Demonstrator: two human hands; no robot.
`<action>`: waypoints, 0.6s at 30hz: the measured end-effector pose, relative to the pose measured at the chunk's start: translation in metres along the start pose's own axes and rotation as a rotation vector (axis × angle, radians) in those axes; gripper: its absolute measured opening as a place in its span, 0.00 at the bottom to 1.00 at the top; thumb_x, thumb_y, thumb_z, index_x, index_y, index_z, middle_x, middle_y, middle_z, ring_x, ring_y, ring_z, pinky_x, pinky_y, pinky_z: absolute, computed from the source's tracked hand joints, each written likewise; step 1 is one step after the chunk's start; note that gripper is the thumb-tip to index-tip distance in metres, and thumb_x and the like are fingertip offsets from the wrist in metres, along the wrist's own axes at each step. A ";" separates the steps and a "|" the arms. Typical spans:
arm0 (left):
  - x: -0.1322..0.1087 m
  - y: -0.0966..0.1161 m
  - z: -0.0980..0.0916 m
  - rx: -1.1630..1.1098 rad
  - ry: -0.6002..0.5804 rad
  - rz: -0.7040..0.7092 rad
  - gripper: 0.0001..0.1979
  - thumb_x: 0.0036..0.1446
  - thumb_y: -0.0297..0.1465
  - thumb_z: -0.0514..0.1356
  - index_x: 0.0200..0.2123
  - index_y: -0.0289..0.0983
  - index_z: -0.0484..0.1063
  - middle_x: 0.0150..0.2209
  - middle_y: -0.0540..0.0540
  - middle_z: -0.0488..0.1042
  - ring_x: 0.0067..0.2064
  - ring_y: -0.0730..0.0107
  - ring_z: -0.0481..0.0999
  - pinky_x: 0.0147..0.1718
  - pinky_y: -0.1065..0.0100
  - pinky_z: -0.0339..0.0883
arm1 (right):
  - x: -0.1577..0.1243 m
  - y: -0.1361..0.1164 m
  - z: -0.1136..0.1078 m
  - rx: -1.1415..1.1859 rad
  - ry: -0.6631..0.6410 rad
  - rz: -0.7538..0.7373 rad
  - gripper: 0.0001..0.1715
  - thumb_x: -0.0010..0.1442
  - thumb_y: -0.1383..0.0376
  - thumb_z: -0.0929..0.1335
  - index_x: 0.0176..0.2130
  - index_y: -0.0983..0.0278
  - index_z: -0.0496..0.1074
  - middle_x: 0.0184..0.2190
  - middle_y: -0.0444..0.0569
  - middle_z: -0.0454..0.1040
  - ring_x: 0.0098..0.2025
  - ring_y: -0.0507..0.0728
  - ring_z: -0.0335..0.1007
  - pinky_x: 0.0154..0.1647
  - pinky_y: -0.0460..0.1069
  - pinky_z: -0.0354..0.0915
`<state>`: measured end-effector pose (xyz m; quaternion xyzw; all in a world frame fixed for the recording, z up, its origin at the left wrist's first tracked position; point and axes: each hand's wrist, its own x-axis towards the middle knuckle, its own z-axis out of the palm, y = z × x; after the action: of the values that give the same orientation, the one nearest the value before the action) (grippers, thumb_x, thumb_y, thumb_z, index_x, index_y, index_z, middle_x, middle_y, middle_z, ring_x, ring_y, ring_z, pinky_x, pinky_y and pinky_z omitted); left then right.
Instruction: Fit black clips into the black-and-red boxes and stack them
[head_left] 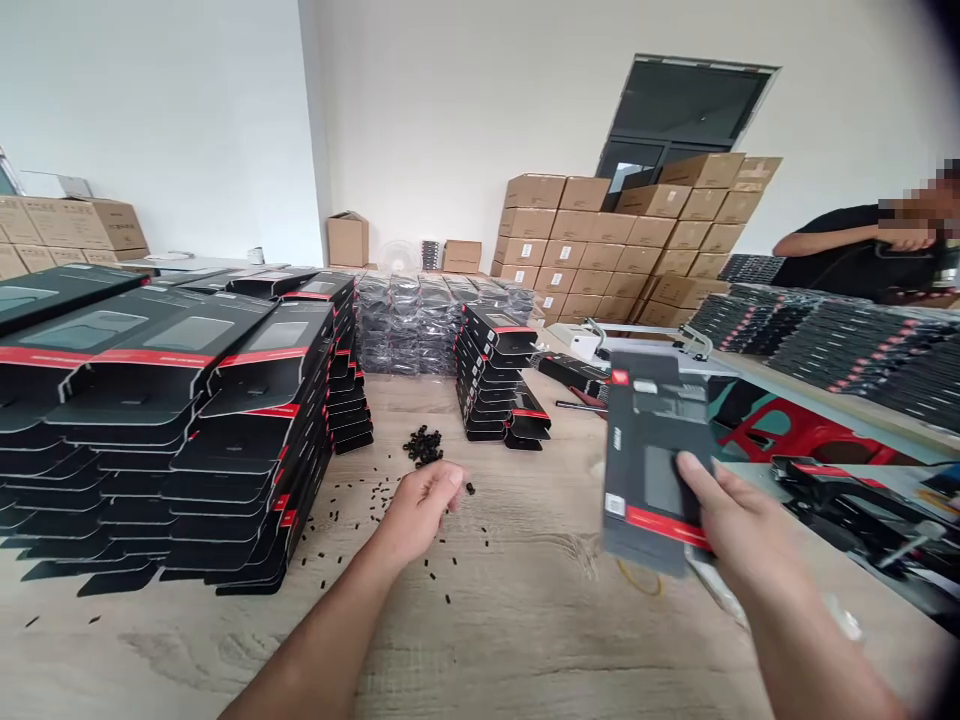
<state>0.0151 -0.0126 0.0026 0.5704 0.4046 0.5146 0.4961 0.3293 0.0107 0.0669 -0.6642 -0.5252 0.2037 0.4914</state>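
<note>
Light card pkg (652, 450) clamped in R grip (739, 530) at 3 o'clock, edges best held; L grip (420, 505) curled, contents unclear, nr black bits (424, 445).

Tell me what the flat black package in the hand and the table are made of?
The flat package in the right hand looks like thin printed card, smooth and slightly shiny, with folded edges. The table looks like pale wood, perhaps laminate: grain lines show.

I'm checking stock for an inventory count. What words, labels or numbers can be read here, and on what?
White sticker on the black-and-red package in the right hand: too blurred to read.
White labels on the cardboard cartons: too small to read.
Nothing else is legible.
</note>
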 end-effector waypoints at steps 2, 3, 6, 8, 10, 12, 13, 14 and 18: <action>-0.004 0.004 0.006 -0.141 -0.183 -0.042 0.20 0.60 0.45 0.52 0.46 0.38 0.72 0.39 0.42 0.73 0.39 0.64 0.74 0.27 0.70 0.68 | -0.022 -0.028 0.034 0.294 -0.120 -0.019 0.23 0.56 0.45 0.63 0.35 0.59 0.72 0.32 0.51 0.78 0.32 0.61 0.74 0.33 0.53 0.68; -0.006 0.005 0.008 -0.217 -0.263 -0.071 0.21 0.59 0.44 0.54 0.49 0.38 0.71 0.42 0.41 0.73 0.42 0.61 0.74 0.31 0.67 0.71 | -0.031 -0.041 0.056 0.331 -0.180 -0.062 0.23 0.55 0.44 0.64 0.32 0.60 0.72 0.30 0.50 0.77 0.31 0.60 0.73 0.33 0.52 0.67; -0.007 0.005 0.007 -0.364 -0.314 -0.164 0.23 0.54 0.42 0.61 0.51 0.37 0.69 0.46 0.39 0.74 0.44 0.56 0.76 0.34 0.60 0.74 | -0.040 -0.061 0.121 0.374 -0.422 -0.195 0.28 0.57 0.42 0.62 0.25 0.62 0.68 0.22 0.47 0.72 0.24 0.55 0.65 0.26 0.49 0.62; -0.004 0.004 0.001 -0.366 -0.170 -0.183 0.22 0.53 0.40 0.62 0.49 0.36 0.69 0.46 0.38 0.75 0.42 0.55 0.77 0.33 0.60 0.74 | -0.034 -0.056 0.153 0.359 -0.440 -0.220 0.30 0.59 0.42 0.59 0.23 0.62 0.66 0.18 0.44 0.66 0.21 0.53 0.59 0.23 0.48 0.57; 0.001 0.002 -0.007 -0.306 0.022 -0.178 0.20 0.54 0.39 0.61 0.47 0.34 0.70 0.44 0.38 0.76 0.41 0.55 0.79 0.32 0.61 0.75 | -0.025 -0.039 0.171 0.237 -0.432 -0.259 0.26 0.58 0.45 0.61 0.24 0.62 0.67 0.17 0.42 0.64 0.20 0.52 0.57 0.23 0.48 0.55; 0.005 0.002 -0.011 -0.224 0.158 -0.184 0.16 0.54 0.35 0.60 0.44 0.33 0.71 0.41 0.39 0.78 0.39 0.57 0.79 0.32 0.62 0.75 | -0.020 -0.020 0.177 0.013 -0.499 -0.329 0.17 0.54 0.51 0.67 0.24 0.61 0.68 0.19 0.41 0.67 0.22 0.51 0.58 0.24 0.47 0.54; 0.006 0.001 -0.012 -0.189 0.198 -0.193 0.14 0.52 0.33 0.60 0.42 0.33 0.72 0.38 0.40 0.78 0.37 0.58 0.80 0.31 0.64 0.75 | -0.019 -0.011 0.178 -0.104 -0.554 -0.366 0.13 0.51 0.55 0.69 0.24 0.61 0.69 0.20 0.41 0.69 0.23 0.51 0.59 0.24 0.46 0.54; 0.008 0.001 -0.011 -0.162 0.223 -0.205 0.13 0.51 0.31 0.60 0.40 0.33 0.72 0.36 0.41 0.79 0.36 0.59 0.80 0.30 0.65 0.74 | -0.019 -0.004 0.177 -0.198 -0.602 -0.388 0.09 0.50 0.58 0.69 0.24 0.61 0.70 0.22 0.41 0.70 0.24 0.51 0.61 0.25 0.46 0.55; 0.012 -0.004 -0.007 -0.122 0.294 -0.237 0.10 0.44 0.25 0.61 0.35 0.33 0.73 0.29 0.44 0.79 0.31 0.63 0.80 0.28 0.69 0.73 | -0.020 0.005 0.173 -0.308 -0.652 -0.377 0.09 0.54 0.61 0.66 0.26 0.61 0.74 0.24 0.43 0.74 0.27 0.52 0.65 0.30 0.47 0.60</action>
<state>0.0100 0.0008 0.0003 0.4063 0.5050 0.5542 0.5223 0.1884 0.0685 -0.0172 -0.5227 -0.7904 0.2289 0.2226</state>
